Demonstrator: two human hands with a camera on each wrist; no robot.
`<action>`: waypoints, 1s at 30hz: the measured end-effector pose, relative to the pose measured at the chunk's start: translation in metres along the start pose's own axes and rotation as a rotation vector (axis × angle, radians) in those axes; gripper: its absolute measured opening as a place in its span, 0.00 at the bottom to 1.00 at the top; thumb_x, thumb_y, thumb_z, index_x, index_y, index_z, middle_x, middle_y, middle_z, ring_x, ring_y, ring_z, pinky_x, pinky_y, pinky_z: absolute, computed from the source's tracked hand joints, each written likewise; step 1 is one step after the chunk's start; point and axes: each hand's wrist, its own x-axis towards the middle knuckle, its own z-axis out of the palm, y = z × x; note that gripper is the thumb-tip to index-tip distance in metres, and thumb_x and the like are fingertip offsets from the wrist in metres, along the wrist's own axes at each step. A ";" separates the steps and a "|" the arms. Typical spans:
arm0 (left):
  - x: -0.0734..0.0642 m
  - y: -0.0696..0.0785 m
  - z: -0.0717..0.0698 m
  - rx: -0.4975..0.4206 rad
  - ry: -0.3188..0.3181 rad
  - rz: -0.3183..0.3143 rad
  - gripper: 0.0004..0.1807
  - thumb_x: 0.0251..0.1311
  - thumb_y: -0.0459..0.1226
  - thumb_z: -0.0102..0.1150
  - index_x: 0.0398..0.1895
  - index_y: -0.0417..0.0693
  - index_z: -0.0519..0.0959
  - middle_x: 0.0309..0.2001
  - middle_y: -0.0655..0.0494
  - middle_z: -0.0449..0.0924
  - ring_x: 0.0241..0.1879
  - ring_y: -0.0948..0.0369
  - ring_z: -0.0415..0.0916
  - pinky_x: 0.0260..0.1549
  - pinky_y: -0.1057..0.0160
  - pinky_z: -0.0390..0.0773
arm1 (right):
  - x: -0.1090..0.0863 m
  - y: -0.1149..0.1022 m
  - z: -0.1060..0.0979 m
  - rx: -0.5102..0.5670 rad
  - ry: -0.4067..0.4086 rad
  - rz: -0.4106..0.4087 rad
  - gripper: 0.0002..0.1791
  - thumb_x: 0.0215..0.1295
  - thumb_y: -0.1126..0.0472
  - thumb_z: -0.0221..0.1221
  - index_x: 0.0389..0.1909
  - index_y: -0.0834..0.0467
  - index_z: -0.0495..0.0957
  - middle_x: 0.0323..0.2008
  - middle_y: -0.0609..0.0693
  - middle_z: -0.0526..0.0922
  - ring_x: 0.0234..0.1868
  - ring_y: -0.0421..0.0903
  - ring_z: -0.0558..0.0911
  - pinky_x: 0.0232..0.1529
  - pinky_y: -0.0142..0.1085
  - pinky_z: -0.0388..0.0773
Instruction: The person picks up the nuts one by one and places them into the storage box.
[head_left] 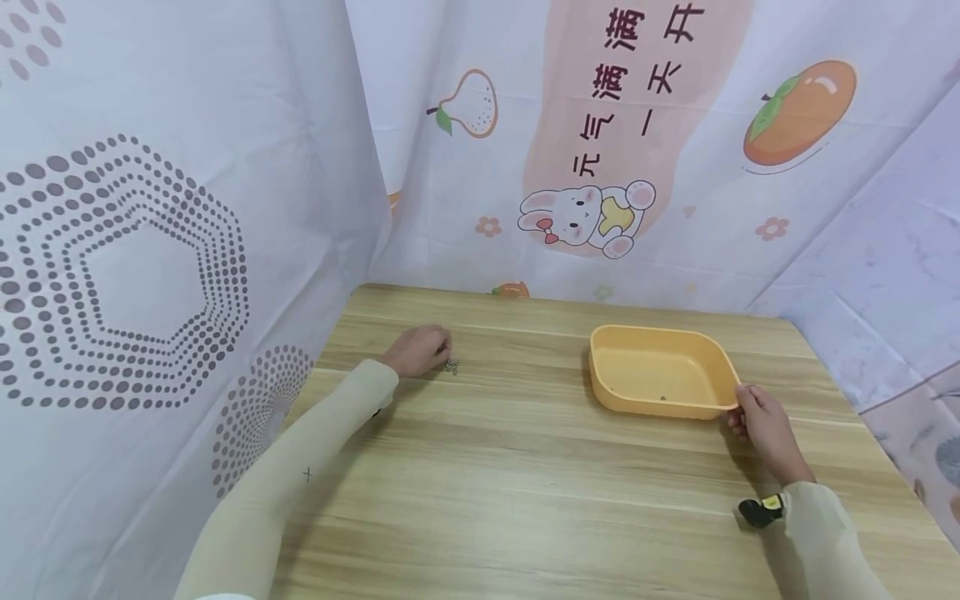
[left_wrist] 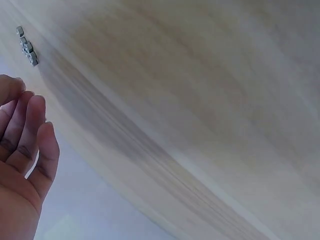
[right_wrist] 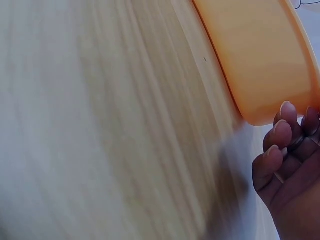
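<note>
Near the table's far left, my left hand (head_left: 422, 350) hovers beside a small cluster of metal nuts (head_left: 452, 367). The left wrist view shows the same nuts (left_wrist: 27, 46) in a short line beyond the fingertips. Thumb and forefinger tips come close together there; whether anything is between them is hidden. My right hand (head_left: 767, 429) holds the near right corner of a yellow plastic tray (head_left: 652, 410), thumb at the rim and the other fingers curled below it. In the right wrist view the tray's side wall (right_wrist: 265, 60) meets the fingertips.
Tiny dark pieces (head_left: 663, 398) lie inside the tray. The wood-grain table (head_left: 495, 492) extends between both arms. Printed curtains (head_left: 465, 208) hang behind the table and along the left and right sides. A black strap is on the right wrist.
</note>
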 end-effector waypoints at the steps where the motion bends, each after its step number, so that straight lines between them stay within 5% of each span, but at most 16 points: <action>1: 0.000 0.000 -0.001 -0.001 0.003 0.002 0.06 0.71 0.35 0.57 0.36 0.47 0.82 0.34 0.59 0.82 0.32 0.63 0.77 0.35 0.63 0.80 | 0.000 0.000 0.000 0.001 0.002 -0.001 0.28 0.84 0.44 0.38 0.45 0.68 0.70 0.24 0.46 0.76 0.25 0.41 0.76 0.25 0.36 0.77; 10: -0.001 0.001 -0.004 -0.032 0.013 -0.006 0.06 0.70 0.35 0.59 0.34 0.50 0.82 0.33 0.62 0.81 0.31 0.65 0.76 0.34 0.64 0.80 | 0.001 0.002 0.002 0.008 0.011 0.002 0.28 0.84 0.44 0.37 0.36 0.64 0.69 0.23 0.46 0.76 0.24 0.41 0.76 0.24 0.36 0.77; 30: 0.004 0.007 -0.007 -0.034 0.004 -0.001 0.04 0.70 0.37 0.60 0.35 0.51 0.81 0.34 0.61 0.81 0.32 0.65 0.76 0.34 0.64 0.79 | -0.006 -0.006 0.005 0.007 0.022 -0.021 0.29 0.83 0.42 0.36 0.36 0.63 0.68 0.24 0.46 0.76 0.24 0.41 0.75 0.24 0.35 0.76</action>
